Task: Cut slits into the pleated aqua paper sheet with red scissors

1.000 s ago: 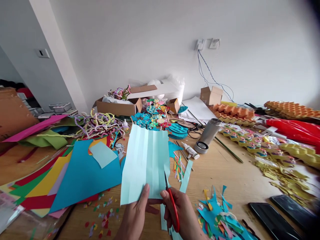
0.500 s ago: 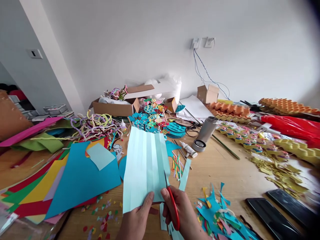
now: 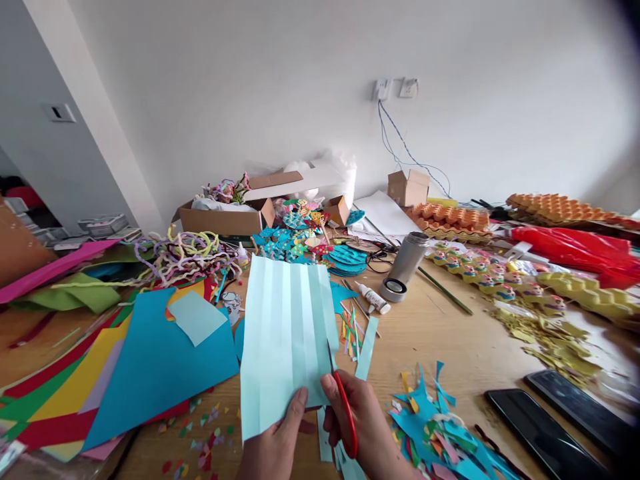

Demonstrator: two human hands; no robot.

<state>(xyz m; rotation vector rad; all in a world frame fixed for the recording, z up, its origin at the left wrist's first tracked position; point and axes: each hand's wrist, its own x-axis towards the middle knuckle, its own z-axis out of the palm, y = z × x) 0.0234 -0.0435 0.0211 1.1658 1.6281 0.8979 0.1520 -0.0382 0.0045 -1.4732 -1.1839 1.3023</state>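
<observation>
A pale aqua sheet of paper with lengthwise creases stands up in front of me, pinched at its lower edge by my left hand. My right hand is wrapped round red-handled scissors. Their dark blades lie along a crease near the sheet's right side, with a narrow strip of paper to the right of them. My right thumb is close to the sheet's lower right corner. Cut aqua strips lie on the table beside and below my right hand.
Coloured sheets spread at the left. Blue paper scraps and two phones lie at the right. Beyond the sheet are a glue bottle, a metal flask, a cardboard box and egg trays.
The view has shifted slightly, so most things sit a little further left. Both hands keep their hold, and the scissors stay at nearly the same place on the sheet.
</observation>
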